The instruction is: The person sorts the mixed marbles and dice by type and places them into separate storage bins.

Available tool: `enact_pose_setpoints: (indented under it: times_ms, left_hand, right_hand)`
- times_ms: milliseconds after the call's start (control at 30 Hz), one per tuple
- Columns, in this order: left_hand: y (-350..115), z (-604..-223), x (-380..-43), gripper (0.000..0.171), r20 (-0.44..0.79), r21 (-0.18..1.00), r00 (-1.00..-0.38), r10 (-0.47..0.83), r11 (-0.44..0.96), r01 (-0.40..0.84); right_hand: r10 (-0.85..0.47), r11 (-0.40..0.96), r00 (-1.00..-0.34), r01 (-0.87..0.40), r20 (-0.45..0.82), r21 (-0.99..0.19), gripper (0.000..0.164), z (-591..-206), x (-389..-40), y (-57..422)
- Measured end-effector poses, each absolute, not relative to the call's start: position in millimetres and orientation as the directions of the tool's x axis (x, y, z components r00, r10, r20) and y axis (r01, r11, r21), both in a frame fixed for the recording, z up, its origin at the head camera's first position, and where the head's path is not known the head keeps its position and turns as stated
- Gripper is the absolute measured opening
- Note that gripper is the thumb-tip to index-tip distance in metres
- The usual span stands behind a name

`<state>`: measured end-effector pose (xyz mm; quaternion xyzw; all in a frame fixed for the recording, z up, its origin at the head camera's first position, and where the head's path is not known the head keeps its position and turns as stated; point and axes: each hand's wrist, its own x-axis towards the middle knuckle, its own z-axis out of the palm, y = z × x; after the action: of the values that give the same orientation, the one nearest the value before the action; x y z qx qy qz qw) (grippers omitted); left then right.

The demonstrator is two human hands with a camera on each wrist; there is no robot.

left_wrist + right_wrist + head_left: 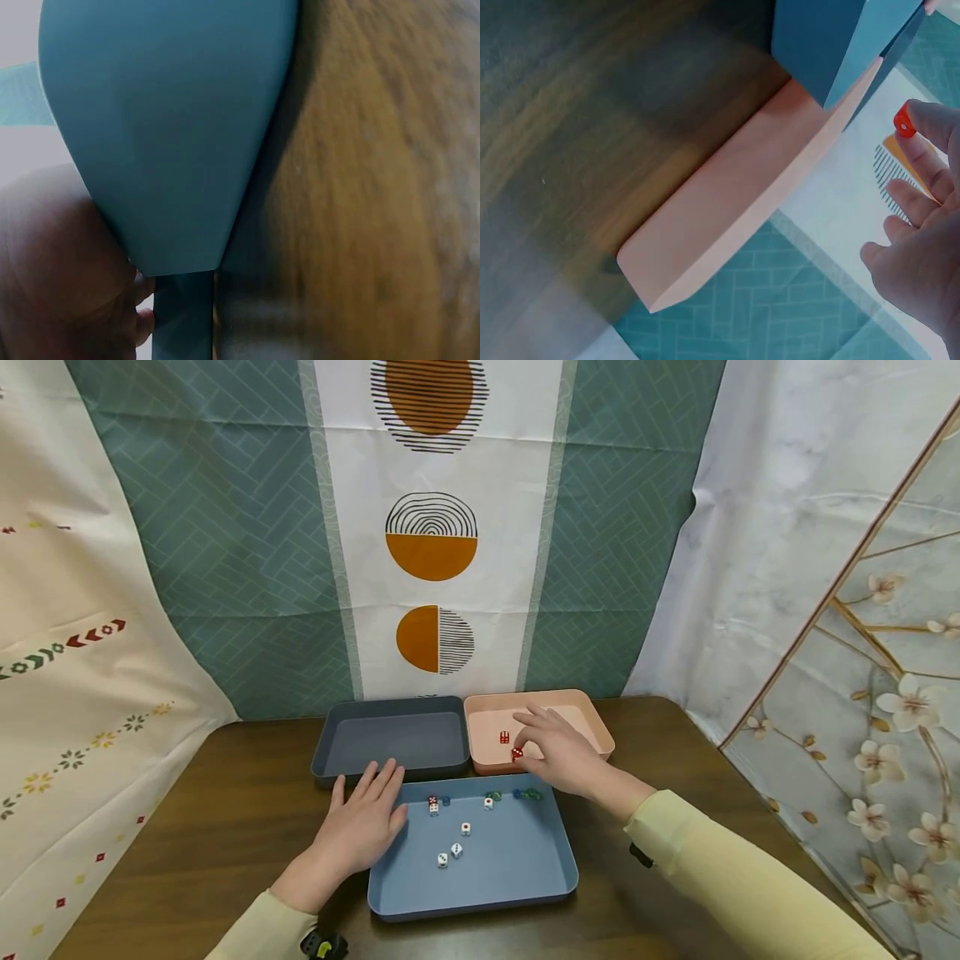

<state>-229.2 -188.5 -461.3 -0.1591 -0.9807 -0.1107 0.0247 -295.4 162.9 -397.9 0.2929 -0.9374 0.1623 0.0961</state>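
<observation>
My right hand [558, 750] pinches a red die [517, 754] between thumb and fingertip, over the front part of the pink tray [592, 727]. In the right wrist view the same red die [905, 120] shows at the fingertips, above the tray's side. A second red die [505, 737] lies inside that tray. My left hand [356, 827], fingers straight and spread, is at the left edge of the blue tray [510, 868], fingertips by the dark tray's front rim. Inside the blue tray are several white dice [457, 850], a red die [432, 799], and blue and green dice [532, 794].
A dark grey tray [397, 735] stands behind the blue one, left of the pink tray. All three sit close together on a brown wooden table [225, 810]. Patterned cloths hang behind the table [247, 543] and at both sides.
</observation>
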Motion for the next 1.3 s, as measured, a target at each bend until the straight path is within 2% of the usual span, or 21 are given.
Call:
enact_pose_setpoints:
  times_ms: [533,1300]
  left_hand:
    - [-189,-464,-225,0.068,0.078,0.213,-0.952,0.296,0.928,0.305]
    - [-187,-460,-229,0.068,0.062,0.219,-0.955,0.289,0.930,0.296]
  right_hand:
    - [-0.480,0.811,-0.835,-0.539,0.267,-0.226,0.015,-387,-317,166]
    - [-0.423,0.893,-0.881,-0.445,0.213,-0.067,0.021,-377,-345,169]
